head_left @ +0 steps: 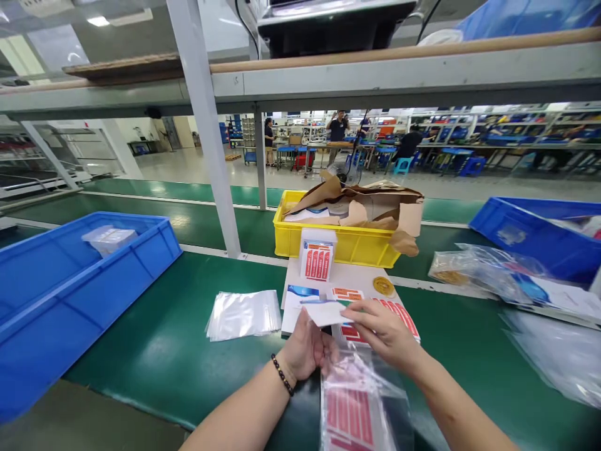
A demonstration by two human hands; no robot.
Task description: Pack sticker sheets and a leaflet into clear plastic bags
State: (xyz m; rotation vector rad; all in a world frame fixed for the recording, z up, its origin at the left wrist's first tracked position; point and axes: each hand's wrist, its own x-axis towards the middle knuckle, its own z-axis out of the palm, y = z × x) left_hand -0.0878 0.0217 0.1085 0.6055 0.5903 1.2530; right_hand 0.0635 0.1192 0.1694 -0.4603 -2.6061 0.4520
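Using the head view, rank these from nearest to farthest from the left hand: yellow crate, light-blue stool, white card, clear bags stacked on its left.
1. White card: right at the left hand.
2. Stacked clear bags: on the bench, to its left.
3. Yellow crate: ahead, behind the white box.
4. Light-blue stool: far across the room.

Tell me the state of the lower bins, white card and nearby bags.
Yellow bin: filled, brown paper overhanging
Left blue bin: open, bundle inside
Right blue bin: open, loaded
Left bags: flat, overlapping
Front bag: red-printed contents
White card: held by left hand and right hand
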